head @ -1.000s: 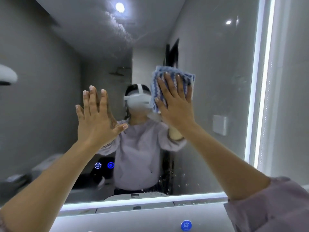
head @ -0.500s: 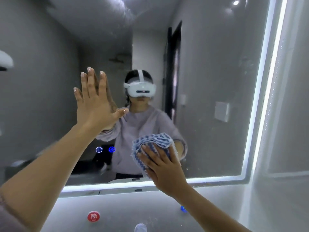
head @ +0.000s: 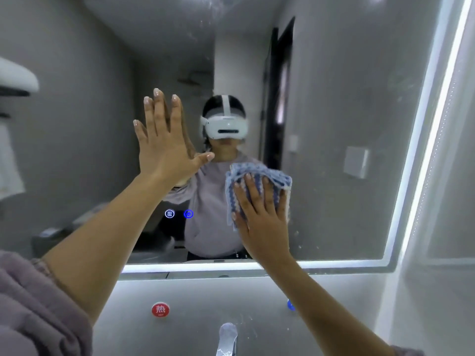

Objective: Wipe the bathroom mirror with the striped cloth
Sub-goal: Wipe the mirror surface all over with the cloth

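Mirror [head: 347,98]: a large wall panel with a lit strip along its bottom and right edges, reflecting grey walls, a dark doorway and a person in a white headset and mauve top. Two small round blue icons [head: 179,214] glow low on the glass.

Left hand [head: 164,147]: flat and fully open, fingers straight and close together, thumb out to the side, palm pressed on the glass left of centre; it holds nothing.

Right hand [head: 262,214]: spread open, fingers apart, pressing the cloth [head: 257,176] flat against the lower middle of the glass. The cloth, blue-and-white striped and bunched, shows above and to the left of the fingertips.

Below the mirror: a pale wall with a red round button [head: 160,309], a blue one [head: 290,304] partly hidden behind the right forearm, and a chrome tap [head: 227,337] at the bottom edge.
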Tool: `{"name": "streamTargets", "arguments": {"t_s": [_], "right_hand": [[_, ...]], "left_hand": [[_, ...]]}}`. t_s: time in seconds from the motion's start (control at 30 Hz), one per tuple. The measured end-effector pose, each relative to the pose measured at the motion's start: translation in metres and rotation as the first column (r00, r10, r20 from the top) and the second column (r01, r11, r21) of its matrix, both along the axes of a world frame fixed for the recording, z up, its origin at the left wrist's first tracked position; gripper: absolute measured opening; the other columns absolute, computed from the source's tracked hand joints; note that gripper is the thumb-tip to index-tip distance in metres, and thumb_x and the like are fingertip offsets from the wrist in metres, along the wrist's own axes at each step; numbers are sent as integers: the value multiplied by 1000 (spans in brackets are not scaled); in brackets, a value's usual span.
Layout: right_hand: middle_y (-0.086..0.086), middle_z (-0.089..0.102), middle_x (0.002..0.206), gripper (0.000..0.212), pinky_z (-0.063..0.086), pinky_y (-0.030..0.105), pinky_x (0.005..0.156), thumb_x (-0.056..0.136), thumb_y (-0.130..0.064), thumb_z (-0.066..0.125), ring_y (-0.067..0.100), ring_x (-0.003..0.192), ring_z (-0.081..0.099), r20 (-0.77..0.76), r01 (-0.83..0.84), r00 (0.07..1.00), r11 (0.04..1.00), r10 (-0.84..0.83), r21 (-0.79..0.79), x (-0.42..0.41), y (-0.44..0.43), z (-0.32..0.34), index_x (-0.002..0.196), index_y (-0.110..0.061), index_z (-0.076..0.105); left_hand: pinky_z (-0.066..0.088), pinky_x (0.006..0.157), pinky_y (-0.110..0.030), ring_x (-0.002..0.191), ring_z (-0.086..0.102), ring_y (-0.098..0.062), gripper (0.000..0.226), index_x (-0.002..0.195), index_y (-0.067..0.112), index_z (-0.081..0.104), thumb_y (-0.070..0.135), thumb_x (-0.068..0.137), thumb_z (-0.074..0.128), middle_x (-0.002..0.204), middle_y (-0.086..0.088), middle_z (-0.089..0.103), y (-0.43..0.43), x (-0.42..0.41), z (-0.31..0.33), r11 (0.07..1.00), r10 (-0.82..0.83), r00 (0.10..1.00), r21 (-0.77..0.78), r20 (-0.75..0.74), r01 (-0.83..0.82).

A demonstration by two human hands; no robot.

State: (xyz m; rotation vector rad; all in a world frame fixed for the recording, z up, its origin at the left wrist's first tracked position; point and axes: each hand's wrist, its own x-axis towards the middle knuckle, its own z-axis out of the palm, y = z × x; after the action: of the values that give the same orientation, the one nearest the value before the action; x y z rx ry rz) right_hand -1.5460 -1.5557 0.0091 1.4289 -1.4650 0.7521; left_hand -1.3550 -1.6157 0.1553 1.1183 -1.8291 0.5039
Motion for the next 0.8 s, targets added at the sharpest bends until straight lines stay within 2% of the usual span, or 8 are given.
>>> {"name": "streamTargets", "arguments": {"t_s": [0.1, 0.2, 0.3, 0.4, 0.5, 0.67, 0.8], "right_hand": [[2, 10, 161, 59, 18, 61, 114, 97, -39, 43, 29, 147, 12, -39, 5, 999, 999, -3, 36, 3, 3, -59, 151, -25, 23], [-3, 6, 162, 64, 13, 58, 115, 93, -37, 48, 26, 146, 16, -42, -16, 999, 995, 20, 96, 1, 9, -122, 151, -28, 22], [-5, 5, 162, 69, 12, 54, 116, 91, -36, 46, 26, 145, 18, -8, 2, 1000, 992, -1, 124, -2, 13, -146, 153, -30, 15], [-6, 7, 161, 64, 17, 56, 113, 95, -38, 41, 25, 146, 15, 23, -30, 999, 988, 27, 154, 0, 16, -140, 153, -29, 15], [0, 12, 161, 57, 23, 60, 109, 100, -36, 32, 27, 147, 13, 35, -26, 999, 990, 21, 136, 4, 14, -103, 153, -25, 15], [7, 16, 159, 54, 16, 59, 114, 103, -42, 12, 33, 146, 16, 139, 61, 988, 997, -66, 42, 6, 2, 3, 152, -19, 17], [7, 13, 159, 54, 15, 61, 114, 103, -41, 16, 33, 146, 13, 146, 75, 987, 997, -73, -7, 8, -2, 1, 153, -20, 13]], "left_hand": [[-1, 114, -55, 142, -20, -31, 121, 146, 14, -18, 73, 69, 54, 154, -15, -22, 0, 0, 1, 1000, 0, 1000, 2, 4, 0], [-1, 114, -55, 142, -21, -31, 121, 145, 14, -19, 73, 69, 54, 154, -15, -22, -1, 0, 0, 1000, -12, 1000, 4, 4, 12], [-2, 114, -56, 142, -21, -31, 121, 145, 13, -19, 73, 69, 54, 154, -15, -23, -1, 0, 0, 1000, -20, 1000, 3, 4, 20], [-2, 114, -56, 142, -21, -31, 121, 145, 13, -19, 74, 70, 53, 154, -15, -23, -2, 0, 0, 1000, -20, 1000, 2, 4, 20], [-3, 113, -56, 142, -22, -32, 120, 145, 13, -18, 73, 70, 53, 154, -15, -23, -2, 0, 0, 1000, -26, 1000, 0, 2, 26], [-4, 113, -55, 141, -22, -31, 120, 145, 14, -19, 73, 70, 54, 154, -15, -23, 0, 1, 1, 999, -34, 999, 8, 4, 34], [-3, 113, -55, 142, -21, -31, 120, 146, 13, -17, 73, 70, 54, 154, -15, -22, 0, 1, 1, 999, -37, 999, 2, 1, 37]]}}
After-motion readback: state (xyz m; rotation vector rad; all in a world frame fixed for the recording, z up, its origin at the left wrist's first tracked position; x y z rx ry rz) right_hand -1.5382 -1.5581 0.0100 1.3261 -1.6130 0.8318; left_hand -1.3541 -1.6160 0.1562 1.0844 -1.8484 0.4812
